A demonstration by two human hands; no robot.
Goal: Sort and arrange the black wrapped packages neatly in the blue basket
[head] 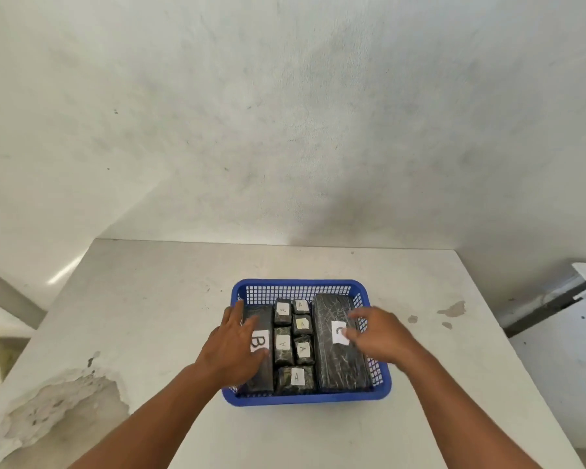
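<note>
**Both hands in the packed basket**

White tabletop (318,434) carries the blue basket (298,285) at centre. Black wrapped packages (296,377) fill it: B package (261,374) at 9 o'clock, C package (335,367) at 3 o'clock. Left hand (232,346) lies flat on B, grip wide; right hand (381,333) rests spread on C.

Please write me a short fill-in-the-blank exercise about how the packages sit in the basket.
1. The packages lie in a basket coloured ____.
2. The left hand rests on the package labelled ____.
3. The small packages in the middle are labelled ____.
4. The right hand partly covers the label of the long package on the basket's ____ side.

Answers: blue; B; A; right
</note>
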